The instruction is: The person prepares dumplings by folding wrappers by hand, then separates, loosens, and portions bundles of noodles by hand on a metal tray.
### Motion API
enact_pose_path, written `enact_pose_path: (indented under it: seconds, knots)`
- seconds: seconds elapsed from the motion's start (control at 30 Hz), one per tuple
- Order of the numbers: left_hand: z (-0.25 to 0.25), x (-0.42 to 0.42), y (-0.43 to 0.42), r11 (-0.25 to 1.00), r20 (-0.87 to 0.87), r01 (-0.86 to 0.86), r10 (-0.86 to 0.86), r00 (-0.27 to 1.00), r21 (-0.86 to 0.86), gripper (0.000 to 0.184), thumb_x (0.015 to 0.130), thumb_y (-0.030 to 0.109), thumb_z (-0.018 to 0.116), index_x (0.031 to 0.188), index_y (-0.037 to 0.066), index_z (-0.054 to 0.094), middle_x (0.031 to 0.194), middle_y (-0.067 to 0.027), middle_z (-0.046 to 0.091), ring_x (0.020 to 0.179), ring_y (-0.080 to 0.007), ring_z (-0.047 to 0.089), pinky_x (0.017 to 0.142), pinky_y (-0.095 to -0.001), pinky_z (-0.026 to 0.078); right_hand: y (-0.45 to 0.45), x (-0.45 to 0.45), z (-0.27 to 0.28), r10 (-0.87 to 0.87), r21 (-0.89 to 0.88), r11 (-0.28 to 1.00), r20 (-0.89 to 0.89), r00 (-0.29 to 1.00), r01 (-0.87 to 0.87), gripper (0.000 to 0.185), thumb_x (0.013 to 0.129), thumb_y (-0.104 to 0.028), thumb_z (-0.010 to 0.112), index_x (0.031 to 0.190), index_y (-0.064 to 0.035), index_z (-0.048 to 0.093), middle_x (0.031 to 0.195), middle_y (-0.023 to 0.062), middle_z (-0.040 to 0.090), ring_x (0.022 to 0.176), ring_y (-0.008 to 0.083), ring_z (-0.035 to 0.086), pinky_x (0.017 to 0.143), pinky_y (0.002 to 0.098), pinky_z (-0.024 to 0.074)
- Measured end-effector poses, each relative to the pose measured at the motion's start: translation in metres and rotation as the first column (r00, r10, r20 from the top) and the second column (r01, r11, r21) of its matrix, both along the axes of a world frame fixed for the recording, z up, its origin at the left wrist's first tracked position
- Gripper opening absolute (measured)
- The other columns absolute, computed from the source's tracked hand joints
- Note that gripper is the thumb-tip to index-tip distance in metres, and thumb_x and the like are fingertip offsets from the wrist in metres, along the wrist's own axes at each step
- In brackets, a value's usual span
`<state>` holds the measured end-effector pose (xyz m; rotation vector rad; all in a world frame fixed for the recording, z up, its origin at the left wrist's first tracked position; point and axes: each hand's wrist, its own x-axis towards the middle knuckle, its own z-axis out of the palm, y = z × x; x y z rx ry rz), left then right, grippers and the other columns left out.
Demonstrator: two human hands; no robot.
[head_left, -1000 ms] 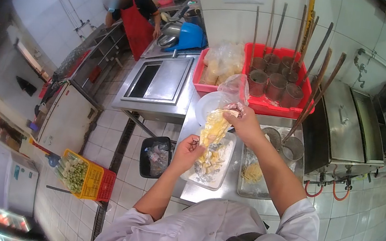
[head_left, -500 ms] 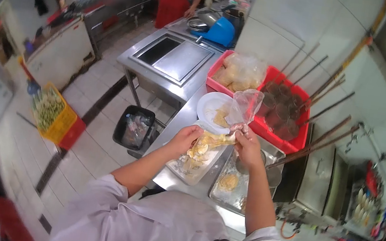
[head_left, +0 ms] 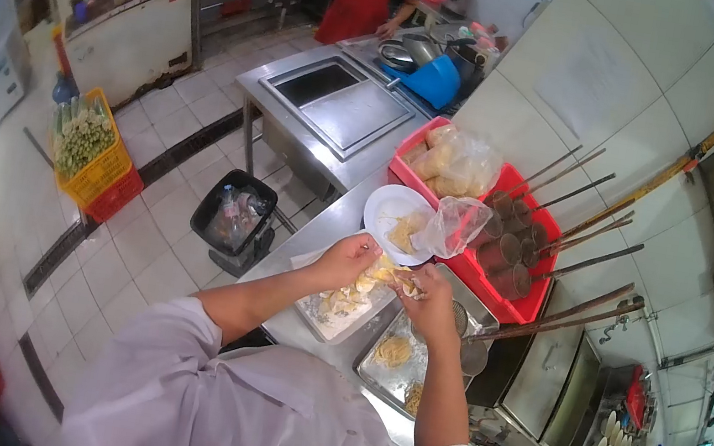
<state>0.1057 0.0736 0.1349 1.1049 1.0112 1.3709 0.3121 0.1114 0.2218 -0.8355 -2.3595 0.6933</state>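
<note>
"One yellow, flour-dusted piece of food point(head_left: 387, 271): where do we have it?"

"Up between our two hands, above the edge of the white tray point(head_left: 339, 327), where more floury pieces lie."

"And how do we hold it?"

"Our left hand point(head_left: 352, 262) is closed on one end, fingers curled in; our right hand point(head_left: 427, 300) pinches the other."

"What do we see close by?"

"Beyond our hands, a white plate point(head_left: 373, 217) with a pale yellow portion on it, and a clear plastic bag point(head_left: 458, 227) just beside. Under our right forearm, a metal tray point(head_left: 374, 370) holding a noodle nest point(head_left: 394, 351). All of it on the steel table point(head_left: 334, 220)."

"Farther out?"

"A red tub point(head_left: 503, 306) of long-handled metal strainers point(head_left: 510, 281); on the floor, a black bin point(head_left: 229, 247); and well away, a person in a red apron point(head_left: 360, 0)."
</note>
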Motion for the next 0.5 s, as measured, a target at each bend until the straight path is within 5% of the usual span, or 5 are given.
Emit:
enact_pose_path:
  seconds: [0.27, 0.5]
  knots:
    - [0.021, -0.005, -0.008, 0.984, -0.181, -0.171, 0.159, 0.971, -0.056, 0.024, 0.104, 0.024, 0.053, 0.107, 0.001, 0.059, 0.082, -0.0070, 0.068, 0.071, -0.0096, 0.061, 0.063, -0.0271, 0.049, -0.007, 0.006, 0.005, 0.046, 0.084, 0.995, -0.017, 0.999, -0.044, 0.027, 0.071, 0.006, 0.076, 0.094, -0.0088, 0.077, 0.098, 0.0090, 0.059, 0.092, 0.0243, 0.059, 0.082, 0.0342, 0.0484]
    - [0.011, -0.008, -0.002, 0.974, -0.143, -0.209, 0.196, 0.970, -0.085, 0.022, 0.104, 0.024, 0.052, 0.106, 0.003, 0.059, 0.085, -0.0071, 0.068, 0.074, -0.0105, 0.062, 0.065, -0.0276, 0.050, -0.010, 0.009, 0.006, 0.115, 0.116, 0.987, -0.047, 0.992, -0.109, 0.025, 0.072, 0.008, 0.072, 0.092, -0.0069, 0.072, 0.113, 0.0100, 0.065, 0.101, 0.0289, 0.061, 0.089, 0.0373, 0.0489]
